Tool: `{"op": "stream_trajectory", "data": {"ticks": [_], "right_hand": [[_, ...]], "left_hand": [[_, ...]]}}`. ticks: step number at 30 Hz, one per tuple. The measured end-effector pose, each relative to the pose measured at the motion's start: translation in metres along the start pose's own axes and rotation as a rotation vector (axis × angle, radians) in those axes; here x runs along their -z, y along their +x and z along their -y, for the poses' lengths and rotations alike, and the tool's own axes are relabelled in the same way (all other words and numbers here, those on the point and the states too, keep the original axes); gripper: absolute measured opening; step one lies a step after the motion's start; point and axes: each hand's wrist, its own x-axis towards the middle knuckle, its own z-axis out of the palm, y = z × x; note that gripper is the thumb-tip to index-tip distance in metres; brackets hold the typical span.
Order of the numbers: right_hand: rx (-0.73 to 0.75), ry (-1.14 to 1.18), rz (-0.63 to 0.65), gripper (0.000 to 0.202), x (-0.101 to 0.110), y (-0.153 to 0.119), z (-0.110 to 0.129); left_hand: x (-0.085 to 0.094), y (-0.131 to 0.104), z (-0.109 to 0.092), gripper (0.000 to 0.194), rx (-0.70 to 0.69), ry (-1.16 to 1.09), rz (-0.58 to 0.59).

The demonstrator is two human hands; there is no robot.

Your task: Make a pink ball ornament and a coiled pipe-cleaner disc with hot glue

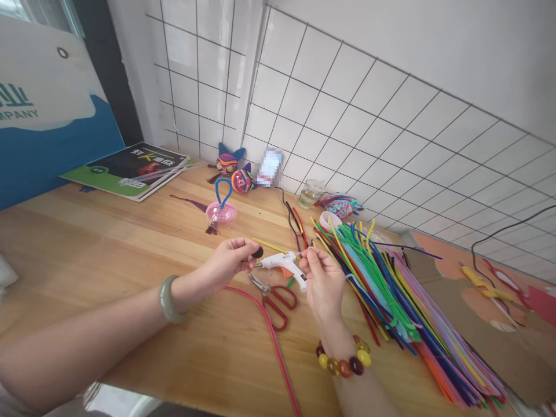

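My left hand pinches a small black disc between thumb and fingertips, just above the nozzle of a white hot glue gun. My right hand is closed at the rear of the gun, thumb against fingers. A thin pale bit shows at its fingertips; I cannot tell whether it is part of the glue stick. Below the gun, red-handled scissors lie on the wooden table. A pink pipe cleaner curves past them toward the front edge.
On the right lies a big bundle of coloured pipe cleaners, beside cardboard with a yellow tool. Farther back are a pink round piece with a blue loop, two striped ornaments, a phone and a glass jar.
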Motion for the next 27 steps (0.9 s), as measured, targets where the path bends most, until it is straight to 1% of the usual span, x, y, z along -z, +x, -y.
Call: {"op": "stream_trajectory", "data": {"ticks": [2, 5, 9, 12, 14, 17, 20, 23, 25, 27], "right_hand": [[-0.003, 0.021, -0.019, 0.015, 0.002, 0.003, 0.0], [0.006, 0.01, -0.005, 0.015, 0.003, 0.003, 0.0], [0.052, -0.061, 0.094, 0.016, -0.001, -0.006, -0.004], [0.062, -0.115, 0.175, 0.016, -0.003, -0.013, -0.005], [0.064, -0.129, 0.205, 0.016, -0.004, -0.015, -0.006], [0.063, -0.148, 0.205, 0.018, -0.003, -0.016, -0.005], [0.039, -0.201, 0.2, 0.025, -0.004, -0.015, -0.002], [0.014, -0.246, 0.226, 0.03, -0.005, -0.016, -0.001], [0.03, -0.266, 0.232, 0.028, -0.007, -0.016, 0.0], [0.052, -0.273, 0.226, 0.022, -0.007, -0.016, -0.001]], "left_hand": [[0.002, 0.002, 0.001, 0.018, -0.012, 0.012, -0.011], [0.003, 0.003, 0.001, 0.018, -0.021, 0.016, -0.017], [-0.001, 0.0, -0.002, 0.017, -0.002, 0.014, 0.002], [-0.006, -0.004, -0.003, 0.017, 0.027, 0.003, 0.016], [-0.008, -0.006, -0.004, 0.017, 0.045, -0.002, 0.024], [-0.007, -0.006, -0.003, 0.018, 0.073, -0.019, 0.051], [-0.006, -0.005, -0.003, 0.022, 0.103, -0.049, 0.077], [-0.007, -0.005, -0.004, 0.026, 0.133, -0.082, 0.067], [-0.007, -0.005, -0.004, 0.026, 0.149, -0.096, 0.068], [-0.007, -0.005, -0.004, 0.026, 0.156, -0.097, 0.082]]}}
